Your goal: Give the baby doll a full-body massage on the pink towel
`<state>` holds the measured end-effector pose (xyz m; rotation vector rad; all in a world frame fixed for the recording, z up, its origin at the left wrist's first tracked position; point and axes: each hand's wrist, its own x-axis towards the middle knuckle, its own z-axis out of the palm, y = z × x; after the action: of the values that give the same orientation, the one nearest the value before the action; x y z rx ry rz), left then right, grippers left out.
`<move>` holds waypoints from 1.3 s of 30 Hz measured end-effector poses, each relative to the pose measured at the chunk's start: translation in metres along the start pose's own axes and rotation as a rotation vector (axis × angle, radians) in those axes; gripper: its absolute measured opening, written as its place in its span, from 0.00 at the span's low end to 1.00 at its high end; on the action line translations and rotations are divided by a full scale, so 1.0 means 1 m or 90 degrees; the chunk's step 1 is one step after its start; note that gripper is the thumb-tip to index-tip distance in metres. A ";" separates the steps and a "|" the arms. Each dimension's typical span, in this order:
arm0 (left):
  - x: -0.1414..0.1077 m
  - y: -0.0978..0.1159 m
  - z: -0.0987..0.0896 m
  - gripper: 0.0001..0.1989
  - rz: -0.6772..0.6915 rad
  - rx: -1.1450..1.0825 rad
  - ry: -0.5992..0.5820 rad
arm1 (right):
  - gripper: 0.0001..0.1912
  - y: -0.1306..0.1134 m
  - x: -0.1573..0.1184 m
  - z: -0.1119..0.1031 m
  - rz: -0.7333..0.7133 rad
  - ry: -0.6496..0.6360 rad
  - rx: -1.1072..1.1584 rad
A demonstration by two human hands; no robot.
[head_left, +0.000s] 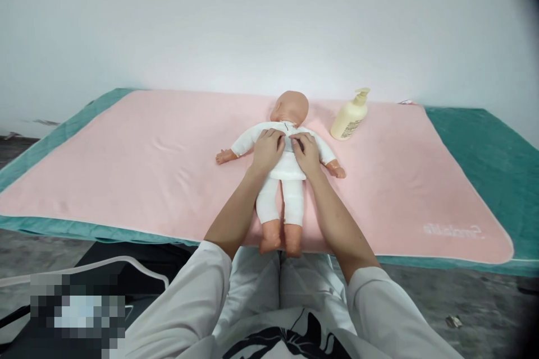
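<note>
Head view showed the left hand (268, 151) and right hand (307, 152) lying open on a doll (288, 168), gripping nothing. A pump bottle (349, 119) stood beyond the right hand. It seemed like a pressing or rubbing step; the next move called for gentle, even hands.

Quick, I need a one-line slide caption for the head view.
Left hand and right hand on a white-clad doll lying on a pink mat, a pump bottle standing nearby.
</note>
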<state>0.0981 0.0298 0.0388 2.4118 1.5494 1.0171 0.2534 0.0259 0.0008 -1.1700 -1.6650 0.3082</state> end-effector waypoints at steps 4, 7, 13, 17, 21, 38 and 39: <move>-0.005 -0.001 -0.002 0.14 0.000 -0.017 0.036 | 0.15 -0.001 -0.002 -0.001 -0.018 0.006 0.018; -0.004 -0.001 -0.001 0.14 0.007 -0.020 0.026 | 0.17 0.001 -0.001 -0.001 -0.017 -0.008 0.018; -0.002 0.000 0.000 0.13 -0.007 -0.020 -0.010 | 0.20 0.005 0.001 0.000 0.003 -0.028 0.013; -0.001 0.000 0.000 0.13 -0.023 -0.013 -0.029 | 0.24 0.006 0.002 0.001 0.019 -0.031 0.003; -0.001 -0.001 0.000 0.14 -0.023 -0.017 -0.029 | 0.24 0.004 0.001 0.001 0.033 -0.025 0.009; -0.005 -0.005 0.001 0.17 0.002 -0.033 0.031 | 0.29 0.009 -0.003 0.004 0.006 -0.030 0.025; -0.005 -0.006 0.003 0.17 -0.001 -0.032 0.032 | 0.29 0.011 -0.003 0.005 0.006 -0.030 0.022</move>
<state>0.0936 0.0288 0.0318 2.3695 1.5218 1.1098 0.2547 0.0304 -0.0104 -1.1526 -1.6893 0.3727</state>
